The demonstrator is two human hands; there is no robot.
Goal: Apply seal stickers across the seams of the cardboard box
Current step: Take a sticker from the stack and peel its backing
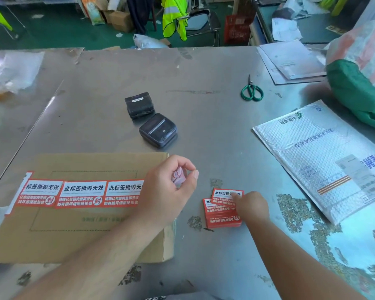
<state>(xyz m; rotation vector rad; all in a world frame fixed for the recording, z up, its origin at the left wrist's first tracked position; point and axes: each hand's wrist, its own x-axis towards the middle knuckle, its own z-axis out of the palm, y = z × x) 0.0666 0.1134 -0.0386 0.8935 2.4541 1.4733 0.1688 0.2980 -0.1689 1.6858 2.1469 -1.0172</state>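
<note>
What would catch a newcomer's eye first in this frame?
The row of red-and-white seal stickers across the cardboard box at lower left stands out most. Right of it, the right hand touches a sticker stack on the metal table, while the left hand pinches a crumpled pinkish scrap.

free: table (214,118) between box (95,241) and mailer (312,159) | obstacles: printers (158,131), sticker stack (217,219)

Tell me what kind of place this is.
Likely a parcel packing or courier depot: a cardboard box bearing seal stickers, a bubble mailer, and a hi-vis vest behind.
</note>
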